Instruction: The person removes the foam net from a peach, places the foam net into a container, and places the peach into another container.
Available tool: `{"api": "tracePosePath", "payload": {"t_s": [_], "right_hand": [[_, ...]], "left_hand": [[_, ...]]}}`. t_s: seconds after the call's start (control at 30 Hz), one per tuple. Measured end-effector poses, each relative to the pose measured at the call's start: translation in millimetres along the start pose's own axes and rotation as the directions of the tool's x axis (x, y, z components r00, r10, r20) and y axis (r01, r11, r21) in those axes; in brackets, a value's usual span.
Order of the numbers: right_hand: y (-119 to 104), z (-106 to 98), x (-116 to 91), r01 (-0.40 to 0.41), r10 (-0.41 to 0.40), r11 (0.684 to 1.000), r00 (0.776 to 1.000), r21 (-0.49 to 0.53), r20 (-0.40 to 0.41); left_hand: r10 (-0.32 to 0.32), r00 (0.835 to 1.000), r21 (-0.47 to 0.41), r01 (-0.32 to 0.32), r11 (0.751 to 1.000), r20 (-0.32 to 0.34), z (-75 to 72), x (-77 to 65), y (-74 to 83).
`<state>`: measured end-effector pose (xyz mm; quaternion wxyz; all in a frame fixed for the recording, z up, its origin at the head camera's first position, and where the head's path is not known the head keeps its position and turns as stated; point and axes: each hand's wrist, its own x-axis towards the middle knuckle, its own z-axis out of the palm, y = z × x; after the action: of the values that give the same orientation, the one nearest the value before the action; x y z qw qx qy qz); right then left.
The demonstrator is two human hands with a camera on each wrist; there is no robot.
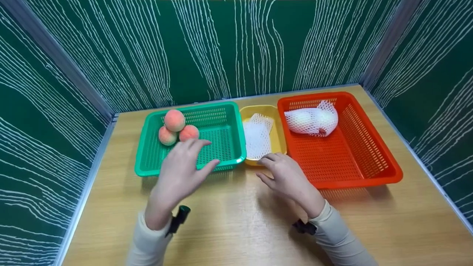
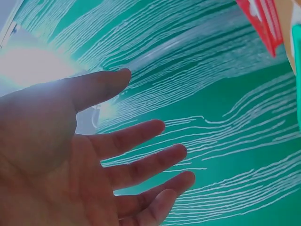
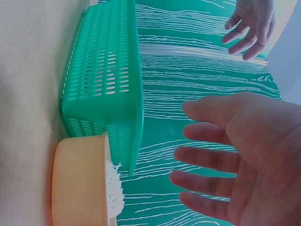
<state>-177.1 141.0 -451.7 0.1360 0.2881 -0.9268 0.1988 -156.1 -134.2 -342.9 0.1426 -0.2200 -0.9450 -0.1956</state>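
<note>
Three pink peaches [image 1: 174, 120] are piled in the left part of a green basket [image 1: 241, 147]. My left hand [image 1: 181, 168] hovers over that basket's front edge with its fingers spread, and its palm [image 2: 51, 188] holds nothing in the left wrist view. Near the front rim of a yellow tray [image 1: 279, 142] is my right hand [image 1: 286, 175], fingers loosely extended and holding nothing. White foam net sleeves [image 1: 257, 140] lie in the tray. In the red basket [image 1: 380, 159], fruit in white foam nets [image 1: 312, 120] sits at the back left.
The green basket, yellow tray and red basket stand side by side on a wooden table [image 1: 229, 229]. Green panels [image 1: 221, 48] with white wavy lines enclose the back and both sides. Black wrist camera mounts [image 1: 179, 220] are strapped to both wrists.
</note>
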Motion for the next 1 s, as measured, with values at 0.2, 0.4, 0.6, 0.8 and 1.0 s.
{"api": "tracePosePath", "payload": {"t_s": [0.2, 0.4, 0.6, 0.8, 1.0], "right_hand": [[-1, -7, -3, 0.029, -0.028, 0.999, 1.000, 0.024, -0.013], [-2, -15, -8, 0.055, -0.055, 0.998, 0.998, 0.017, -0.025], [-7, -32, -13, 0.045, -0.045, 0.999, 0.999, -0.014, 0.002], [-16, -68, -13, -0.001, 0.005, 0.997, 0.998, -0.073, 0.060], [-12, -101, -4, -0.073, 0.082, 0.994, 0.991, -0.079, 0.110]], "left_hand": [[0.028, 1.000, -0.103, -0.028, 0.994, -0.001, 26.2, -7.5, 2.1], [0.046, 0.998, -0.187, -0.039, 0.982, 0.034, 42.9, -10.9, -1.4], [0.094, 0.990, -0.264, -0.064, 0.962, 0.102, 56.9, -13.3, -2.6], [0.142, 0.971, -0.330, -0.072, 0.941, 0.194, 74.6, -10.3, -0.6], [0.172, 0.954, -0.379, -0.069, 0.923, 0.244, 85.7, -9.5, -0.2]]}}
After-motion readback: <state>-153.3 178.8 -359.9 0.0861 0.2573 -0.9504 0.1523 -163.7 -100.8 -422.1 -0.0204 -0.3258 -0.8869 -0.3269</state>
